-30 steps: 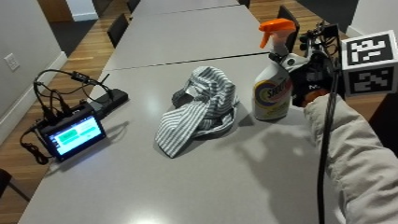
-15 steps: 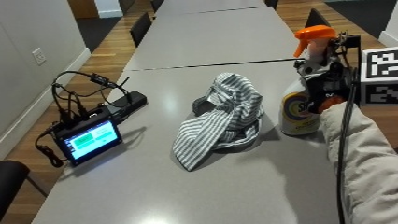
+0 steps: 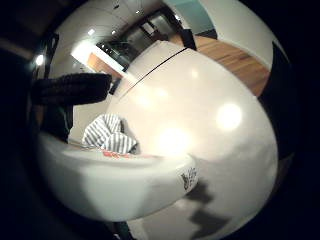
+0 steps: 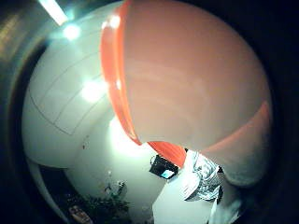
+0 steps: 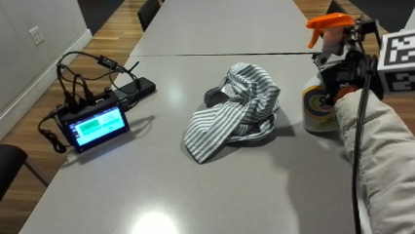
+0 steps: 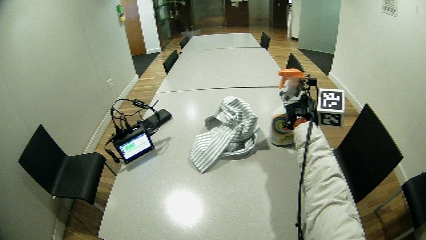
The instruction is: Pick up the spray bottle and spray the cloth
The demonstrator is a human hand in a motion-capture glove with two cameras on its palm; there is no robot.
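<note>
a long meeting room with a row of grey tables (image 5: 214,29) end to end, black chairs (image 6: 63,170) along the wall side and wooden floor beyond. on the near table a grey-and-white striped cloth (image 5: 236,109) lies heaped in the middle, one end trailing toward the near edge. to its left, well apart, a small screen (image 5: 96,126) glows green and white, propped up, with a tangle of black cables (image 5: 81,80) and a black box behind it.

the spray bottle (image 5: 322,95) stands upright on the table just beside the cloth on its right, white body with a yellow and purple label, orange trigger head on top. the right hand (image 5: 347,78) in the black glove is wrapped round the bottle's neck just under the orange head, fingers curled about it; a pale padded sleeve (image 5: 379,161) runs back from it. in the little finger side palm view the white bottle body (image 3: 115,182) fills the near part with the cloth (image 3: 107,132) beyond it, and in the thumb side palm view the orange head (image 4: 187,74) fills most of the picture.
</note>
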